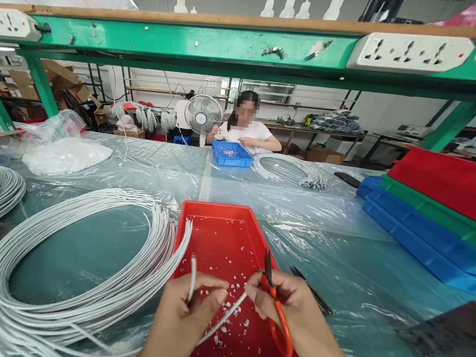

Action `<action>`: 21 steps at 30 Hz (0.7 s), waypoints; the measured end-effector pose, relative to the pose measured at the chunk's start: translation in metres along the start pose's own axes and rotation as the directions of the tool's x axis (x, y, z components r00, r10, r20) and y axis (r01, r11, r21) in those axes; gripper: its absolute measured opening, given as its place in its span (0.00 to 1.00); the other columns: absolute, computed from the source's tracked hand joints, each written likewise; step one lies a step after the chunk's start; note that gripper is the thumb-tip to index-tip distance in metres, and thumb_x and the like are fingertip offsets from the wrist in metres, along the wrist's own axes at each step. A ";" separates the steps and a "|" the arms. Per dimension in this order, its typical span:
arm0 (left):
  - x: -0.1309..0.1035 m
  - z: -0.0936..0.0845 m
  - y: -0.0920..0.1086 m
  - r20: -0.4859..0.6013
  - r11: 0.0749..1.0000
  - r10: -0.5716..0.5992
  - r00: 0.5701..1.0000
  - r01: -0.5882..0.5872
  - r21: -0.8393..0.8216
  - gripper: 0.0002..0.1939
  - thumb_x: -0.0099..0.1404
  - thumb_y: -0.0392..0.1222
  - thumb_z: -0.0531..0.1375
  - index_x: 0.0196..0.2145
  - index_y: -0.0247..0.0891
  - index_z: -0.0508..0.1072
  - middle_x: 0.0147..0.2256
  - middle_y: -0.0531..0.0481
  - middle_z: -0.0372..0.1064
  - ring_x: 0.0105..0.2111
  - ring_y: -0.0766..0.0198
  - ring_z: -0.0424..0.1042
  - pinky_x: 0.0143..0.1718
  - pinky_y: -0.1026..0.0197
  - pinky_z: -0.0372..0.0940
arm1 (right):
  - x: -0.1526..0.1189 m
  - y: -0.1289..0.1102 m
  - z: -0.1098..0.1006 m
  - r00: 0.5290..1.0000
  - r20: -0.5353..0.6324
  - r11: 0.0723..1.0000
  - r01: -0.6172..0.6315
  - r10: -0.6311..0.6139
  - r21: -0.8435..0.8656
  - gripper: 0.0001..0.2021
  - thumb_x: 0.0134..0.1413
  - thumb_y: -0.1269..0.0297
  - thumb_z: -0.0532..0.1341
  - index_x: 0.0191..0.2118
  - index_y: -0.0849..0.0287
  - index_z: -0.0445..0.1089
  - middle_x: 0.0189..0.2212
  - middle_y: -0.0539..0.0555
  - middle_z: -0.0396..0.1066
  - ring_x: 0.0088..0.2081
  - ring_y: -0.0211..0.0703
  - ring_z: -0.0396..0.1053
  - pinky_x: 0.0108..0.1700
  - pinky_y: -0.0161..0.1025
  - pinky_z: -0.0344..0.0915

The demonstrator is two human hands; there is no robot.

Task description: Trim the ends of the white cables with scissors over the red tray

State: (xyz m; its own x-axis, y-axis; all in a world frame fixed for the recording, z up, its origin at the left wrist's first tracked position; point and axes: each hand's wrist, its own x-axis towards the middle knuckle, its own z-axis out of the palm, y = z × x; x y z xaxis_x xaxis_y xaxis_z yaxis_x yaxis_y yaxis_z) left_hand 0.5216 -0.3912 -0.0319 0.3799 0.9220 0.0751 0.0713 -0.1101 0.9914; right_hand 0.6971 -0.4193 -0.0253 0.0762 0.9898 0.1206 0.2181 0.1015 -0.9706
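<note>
Over a red tray my left hand is closed, thumb and forefinger pinched together. A white cable end sticks up from its grip. My right hand holds scissors with orange handles, blades pointing up and away. The thumb and forefinger of that hand also pinch a thin white cable, which runs down behind my left hand. Whether both pieces are one cable I cannot tell. Small white scraps lie scattered in the tray. A large coil of white cable rests to the left.
Right of the tray lie tweezers and a dark plate. Stacked red, green and blue trays stand at the right. Across the table a person sits behind a blue tray. A green shelf beam crosses overhead.
</note>
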 end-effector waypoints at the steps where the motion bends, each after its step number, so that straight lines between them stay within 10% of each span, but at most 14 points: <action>1: -0.001 -0.002 0.004 0.019 1.000 -0.007 1.000 0.008 -0.020 0.16 0.56 0.51 0.60 0.29 0.33 0.76 0.18 0.51 0.67 0.19 0.69 0.58 0.22 0.67 0.52 | 0.003 0.001 -0.002 0.998 -0.056 1.000 0.019 -0.019 -0.011 0.07 0.45 0.65 0.61 0.23 0.62 0.66 0.15 0.44 0.56 0.19 0.32 0.53 0.21 0.30 0.52; 7: -0.001 0.000 0.006 0.408 0.917 -0.203 0.890 0.319 -0.239 0.24 0.62 0.54 0.52 0.33 0.30 0.76 0.20 0.45 0.73 0.10 0.77 0.38 0.14 0.65 0.34 | -0.001 0.003 0.004 0.926 -0.252 0.955 0.244 -0.282 -0.171 0.02 0.48 0.67 0.60 0.28 0.59 0.68 0.21 0.48 0.66 0.22 0.35 0.62 0.26 0.32 0.59; 11: 0.006 0.005 -0.008 0.319 0.816 -0.239 0.917 0.368 -0.446 0.19 0.58 0.52 0.58 0.33 0.29 0.75 0.19 0.50 0.70 0.09 0.80 0.38 0.14 0.66 0.33 | -0.016 0.008 0.016 0.655 0.001 0.553 0.640 -0.756 -0.533 0.09 0.47 0.78 0.59 0.33 0.58 0.68 0.21 0.49 0.69 0.22 0.37 0.63 0.27 0.35 0.61; 14: 0.009 0.004 -0.012 0.267 0.764 -0.265 0.927 0.370 -0.528 0.16 0.55 0.48 0.63 0.33 0.30 0.73 0.19 0.55 0.67 0.09 0.82 0.40 0.14 0.67 0.33 | -0.024 0.016 0.024 0.522 0.209 0.292 0.717 -0.827 -0.633 0.09 0.47 0.80 0.55 0.32 0.61 0.67 0.20 0.53 0.69 0.22 0.41 0.64 0.30 0.39 0.64; 17: 0.009 0.000 -0.009 0.186 0.791 -0.215 0.959 0.283 -0.542 0.13 0.57 0.46 0.61 0.32 0.31 0.71 0.21 0.54 0.67 0.10 0.82 0.41 0.14 0.67 0.33 | -0.030 0.021 0.031 0.580 0.165 0.365 0.682 -0.798 -0.633 0.10 0.48 0.78 0.55 0.36 0.60 0.67 0.21 0.53 0.69 0.22 0.41 0.64 0.28 0.38 0.64; 21: 0.008 -0.004 -0.003 0.075 0.851 -0.119 0.990 0.141 -0.506 0.11 0.63 0.44 0.57 0.34 0.31 0.70 0.23 0.53 0.68 0.11 0.81 0.41 0.15 0.67 0.33 | -0.042 0.023 0.040 0.872 -0.028 0.831 0.455 -0.489 -0.321 0.05 0.53 0.62 0.59 0.36 0.56 0.67 0.22 0.49 0.68 0.22 0.37 0.64 0.24 0.31 0.61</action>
State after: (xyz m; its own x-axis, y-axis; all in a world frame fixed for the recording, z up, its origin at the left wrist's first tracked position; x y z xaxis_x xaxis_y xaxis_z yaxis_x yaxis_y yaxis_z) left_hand 0.5204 -0.3819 -0.0337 0.4365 0.8982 -0.0521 -0.3529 0.2242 0.9084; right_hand 0.6604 -0.4548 -0.0610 -0.0128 0.8107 0.5853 0.5277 0.5026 -0.6847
